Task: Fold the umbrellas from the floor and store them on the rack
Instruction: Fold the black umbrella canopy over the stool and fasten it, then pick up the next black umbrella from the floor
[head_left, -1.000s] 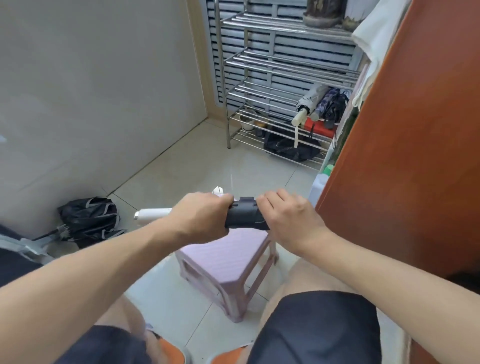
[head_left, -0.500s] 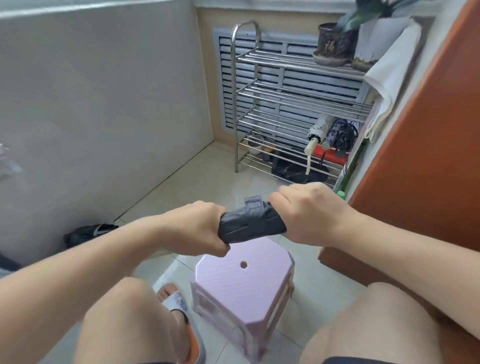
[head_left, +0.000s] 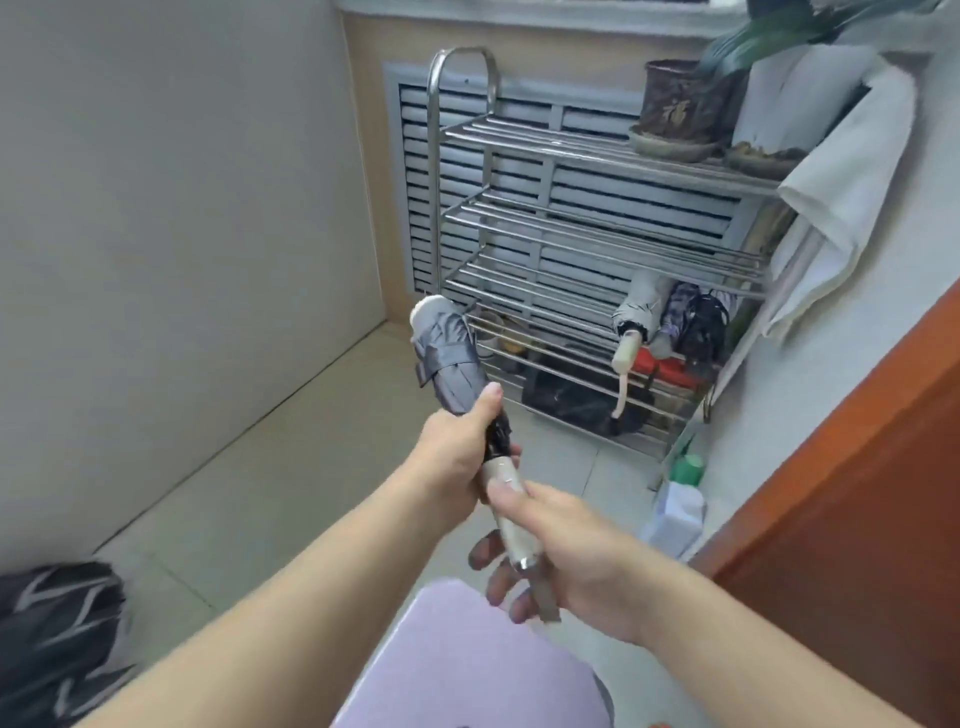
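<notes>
Folded grey umbrella (head_left: 451, 364) held in air, tip pointing toward metal rack (head_left: 597, 249). Left hand (head_left: 457, 457) grips canopy end, thumb up. Right hand (head_left: 561, 551) grips cream handle, fingers curled under. Other folded umbrellas (head_left: 670, 317) lie on lower shelf. Black umbrella (head_left: 57, 639) on floor, left.

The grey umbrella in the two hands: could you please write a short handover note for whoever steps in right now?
Left hand grips the folded grey umbrella at its canopy base; right hand holds its cream handle.
The umbrella points toward the metal rack.
Done: this umbrella is folded; folded umbrellas already lie on a lower shelf.
Left: put this one on the rack, then fold and store the black umbrella on the floor at lower left.
</notes>
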